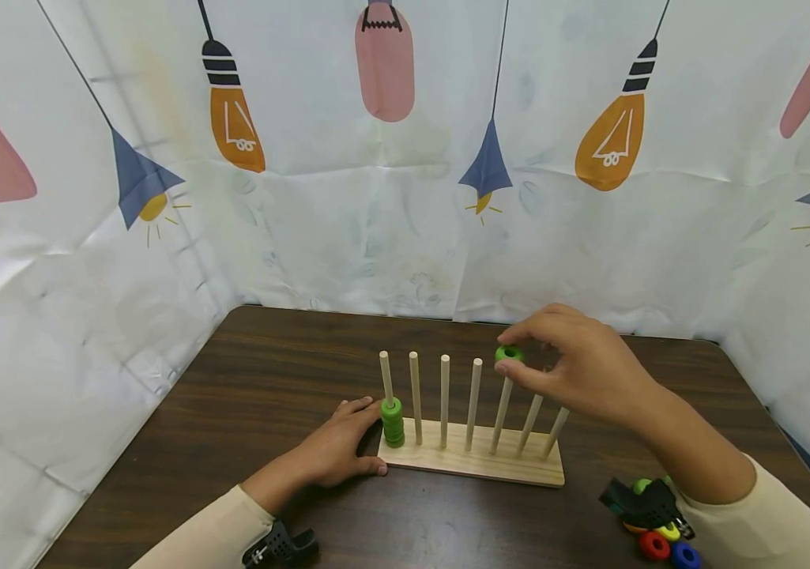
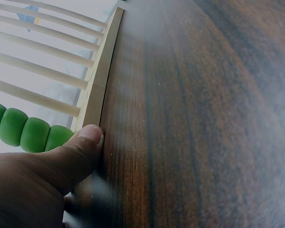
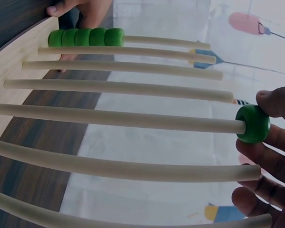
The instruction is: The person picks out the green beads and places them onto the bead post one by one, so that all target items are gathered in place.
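A wooden peg stand (image 1: 469,468) with several upright pegs is set on the table. On its leftmost peg sits a stack of green beads (image 1: 393,425). My left hand (image 1: 337,446) grips the stand's left end, its thumb (image 2: 88,142) against the front edge of the base and its other fingers toward the back. Between thumb and fingers my right hand (image 1: 582,363) pinches a single green bead (image 3: 253,123). That bead is at the tip of the third peg from the right (image 3: 171,122), its hole lined up with the peg. The remaining pegs carry no beads.
Loose beads lie at the table's front right, among them a red bead (image 1: 653,545) and a blue bead (image 1: 685,555), partly hidden by the right wrist's black camera mount (image 1: 642,504). The dark wooden table (image 1: 291,356) ends at a white printed curtain (image 1: 319,237) behind.
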### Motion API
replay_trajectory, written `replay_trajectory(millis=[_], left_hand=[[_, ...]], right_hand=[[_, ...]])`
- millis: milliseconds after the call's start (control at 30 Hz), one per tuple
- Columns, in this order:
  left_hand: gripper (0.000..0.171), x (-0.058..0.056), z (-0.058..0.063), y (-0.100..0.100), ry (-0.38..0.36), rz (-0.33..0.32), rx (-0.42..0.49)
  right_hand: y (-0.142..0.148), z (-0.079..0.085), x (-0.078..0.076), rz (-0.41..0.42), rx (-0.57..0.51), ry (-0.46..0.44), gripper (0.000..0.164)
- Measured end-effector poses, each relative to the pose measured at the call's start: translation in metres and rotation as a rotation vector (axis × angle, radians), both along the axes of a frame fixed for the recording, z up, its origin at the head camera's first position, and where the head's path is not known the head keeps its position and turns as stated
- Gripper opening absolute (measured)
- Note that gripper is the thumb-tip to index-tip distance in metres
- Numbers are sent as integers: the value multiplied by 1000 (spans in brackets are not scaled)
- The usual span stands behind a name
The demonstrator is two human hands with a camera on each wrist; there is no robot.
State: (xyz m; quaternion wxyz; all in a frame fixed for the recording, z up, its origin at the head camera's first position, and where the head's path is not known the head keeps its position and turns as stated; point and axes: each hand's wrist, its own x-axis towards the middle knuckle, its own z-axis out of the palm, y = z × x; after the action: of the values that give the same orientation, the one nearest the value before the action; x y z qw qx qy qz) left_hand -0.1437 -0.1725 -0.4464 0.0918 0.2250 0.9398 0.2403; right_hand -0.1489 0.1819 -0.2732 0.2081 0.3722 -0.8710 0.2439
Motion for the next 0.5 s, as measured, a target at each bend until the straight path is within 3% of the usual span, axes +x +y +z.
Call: replay_trajectory(millis=[500], left_hand=[[91,0,0,0,4,-7,7]], right_hand=[[-13,2,-2,33,-17,-18,24]])
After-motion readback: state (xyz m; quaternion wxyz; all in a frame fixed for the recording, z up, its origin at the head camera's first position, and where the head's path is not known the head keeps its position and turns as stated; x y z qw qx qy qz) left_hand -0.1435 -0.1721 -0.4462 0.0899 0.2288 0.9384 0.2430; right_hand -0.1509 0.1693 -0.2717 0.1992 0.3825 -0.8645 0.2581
